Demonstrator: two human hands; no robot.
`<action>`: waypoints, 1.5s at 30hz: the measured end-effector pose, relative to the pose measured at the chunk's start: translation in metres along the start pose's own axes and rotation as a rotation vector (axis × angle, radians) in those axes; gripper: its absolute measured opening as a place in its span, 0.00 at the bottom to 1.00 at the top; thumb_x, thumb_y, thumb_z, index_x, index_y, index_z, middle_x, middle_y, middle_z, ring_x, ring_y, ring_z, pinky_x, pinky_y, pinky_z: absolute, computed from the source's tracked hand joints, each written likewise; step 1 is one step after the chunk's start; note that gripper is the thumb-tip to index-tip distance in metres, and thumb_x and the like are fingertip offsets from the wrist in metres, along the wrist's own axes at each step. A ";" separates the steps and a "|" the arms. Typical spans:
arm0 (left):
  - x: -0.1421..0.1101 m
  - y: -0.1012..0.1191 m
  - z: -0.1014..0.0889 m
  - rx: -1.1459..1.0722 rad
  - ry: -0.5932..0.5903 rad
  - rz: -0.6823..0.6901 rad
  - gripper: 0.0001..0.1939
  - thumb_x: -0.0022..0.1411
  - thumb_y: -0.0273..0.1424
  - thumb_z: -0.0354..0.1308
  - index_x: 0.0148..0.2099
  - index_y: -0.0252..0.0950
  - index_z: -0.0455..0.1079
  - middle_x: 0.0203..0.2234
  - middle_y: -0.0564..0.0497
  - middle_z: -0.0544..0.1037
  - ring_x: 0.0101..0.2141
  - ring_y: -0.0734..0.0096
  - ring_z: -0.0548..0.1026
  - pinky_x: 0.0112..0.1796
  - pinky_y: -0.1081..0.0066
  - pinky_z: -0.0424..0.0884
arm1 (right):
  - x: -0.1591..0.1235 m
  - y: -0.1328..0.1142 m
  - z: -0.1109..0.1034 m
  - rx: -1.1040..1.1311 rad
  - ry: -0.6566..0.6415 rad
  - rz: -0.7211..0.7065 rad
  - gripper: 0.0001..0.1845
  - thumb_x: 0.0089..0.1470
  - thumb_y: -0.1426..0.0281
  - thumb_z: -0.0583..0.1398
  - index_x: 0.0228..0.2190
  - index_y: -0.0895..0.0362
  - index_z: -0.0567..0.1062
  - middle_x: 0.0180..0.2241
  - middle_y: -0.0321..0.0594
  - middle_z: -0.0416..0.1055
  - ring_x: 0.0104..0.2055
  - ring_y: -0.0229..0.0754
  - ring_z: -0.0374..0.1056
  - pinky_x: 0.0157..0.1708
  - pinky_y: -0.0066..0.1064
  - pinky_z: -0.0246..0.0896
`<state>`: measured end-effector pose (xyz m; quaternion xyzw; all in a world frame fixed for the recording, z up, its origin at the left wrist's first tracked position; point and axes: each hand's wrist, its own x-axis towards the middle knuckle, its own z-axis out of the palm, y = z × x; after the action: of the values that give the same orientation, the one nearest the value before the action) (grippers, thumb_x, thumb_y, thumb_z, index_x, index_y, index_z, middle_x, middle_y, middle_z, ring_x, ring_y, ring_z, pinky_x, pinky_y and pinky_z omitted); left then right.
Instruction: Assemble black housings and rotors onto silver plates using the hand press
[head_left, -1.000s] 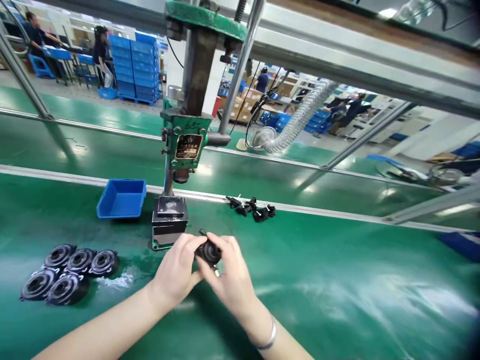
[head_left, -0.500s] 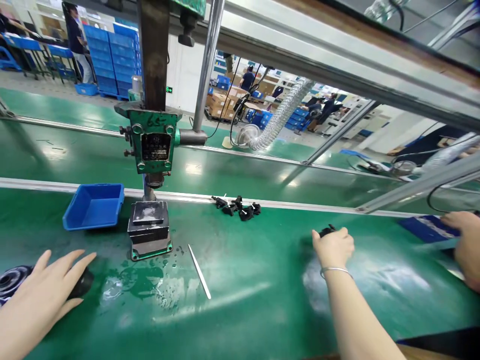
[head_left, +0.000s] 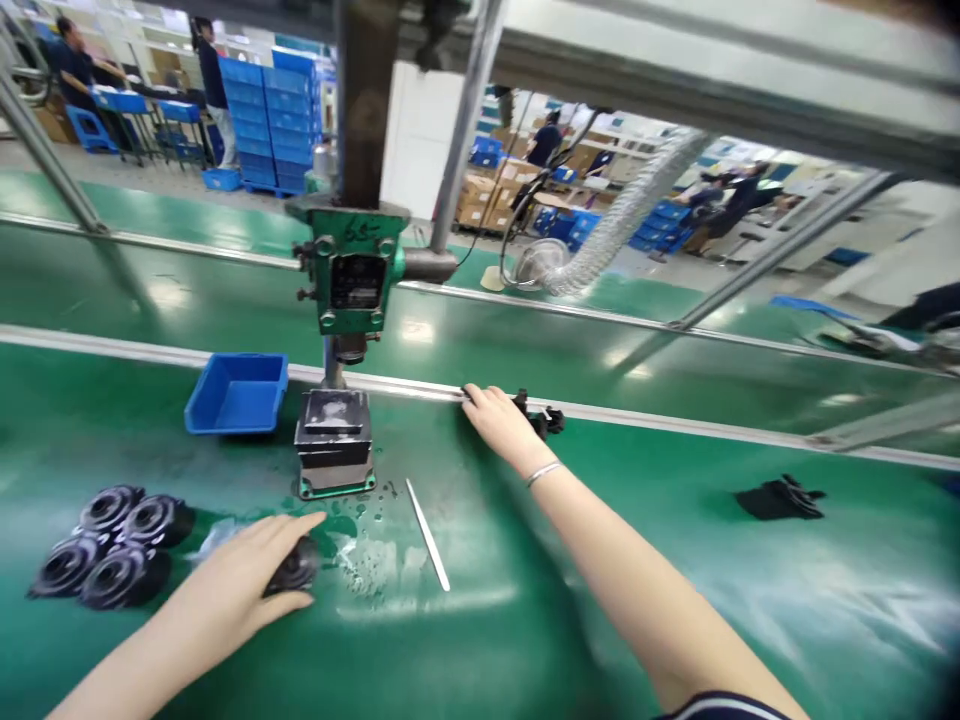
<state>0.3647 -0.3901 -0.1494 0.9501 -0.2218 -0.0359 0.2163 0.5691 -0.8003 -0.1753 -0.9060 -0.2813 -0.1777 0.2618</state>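
Observation:
My left hand [head_left: 244, 570] is curled round a dark, round, ring-faced part [head_left: 298, 566] just above or on the green bench, thumb and fingers on either side of it. Several similar black round parts [head_left: 112, 575] are grouped to its left. My right hand [head_left: 499, 422], with a bangle at the wrist, reaches to the far side of the bench. Its fingers close on a small black plastic piece [head_left: 466, 394], mostly hidden beneath them. More small black pieces [head_left: 553, 419] lie just right of that hand. A separate black part [head_left: 780, 498] rests on the right.
A green hand press [head_left: 352, 275] stands over a black block [head_left: 335, 435] at centre left. Behind it is a blue bin [head_left: 238, 400]. White tweezers or a thin stick [head_left: 427, 535] lies between my hands, beside wet patches. A rail [head_left: 637, 412] edges the bench.
My right hand has left the black part on the right and moved to the small pieces at the back. The left hand has brought a round part rightward. The view has turned left.

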 end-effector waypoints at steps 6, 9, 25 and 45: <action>0.014 0.026 0.041 -0.423 0.065 -0.051 0.42 0.57 0.35 0.73 0.69 0.45 0.58 0.55 0.44 0.78 0.57 0.54 0.76 0.58 0.53 0.74 | -0.012 -0.014 -0.008 0.069 -0.016 0.065 0.13 0.64 0.61 0.61 0.34 0.56 0.81 0.56 0.52 0.72 0.47 0.49 0.74 0.55 0.49 0.67; 0.014 0.027 0.048 -0.576 0.074 -0.045 0.42 0.58 0.34 0.72 0.69 0.44 0.57 0.56 0.44 0.76 0.57 0.56 0.76 0.59 0.53 0.73 | -0.031 -0.057 -0.015 0.186 0.137 0.207 0.11 0.61 0.61 0.64 0.41 0.54 0.82 0.61 0.50 0.69 0.58 0.54 0.70 0.62 0.55 0.60; 0.012 0.030 0.057 -0.824 0.113 -0.099 0.44 0.57 0.34 0.73 0.69 0.45 0.55 0.55 0.46 0.76 0.55 0.57 0.77 0.59 0.53 0.73 | -0.054 -0.226 0.034 1.458 -0.156 0.915 0.14 0.45 0.61 0.76 0.31 0.54 0.81 0.54 0.43 0.75 0.32 0.36 0.69 0.23 0.23 0.63; 0.012 0.028 0.065 -0.683 0.217 0.076 0.34 0.63 0.35 0.69 0.66 0.42 0.59 0.59 0.41 0.74 0.57 0.56 0.76 0.57 0.56 0.75 | -0.090 -0.232 0.045 0.575 -0.126 0.211 0.21 0.62 0.66 0.66 0.55 0.48 0.69 0.56 0.43 0.70 0.61 0.46 0.67 0.62 0.44 0.66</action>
<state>0.3531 -0.4437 -0.1959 0.8123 -0.2079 0.0014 0.5449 0.3674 -0.6487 -0.1665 -0.8281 -0.2402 -0.0062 0.5065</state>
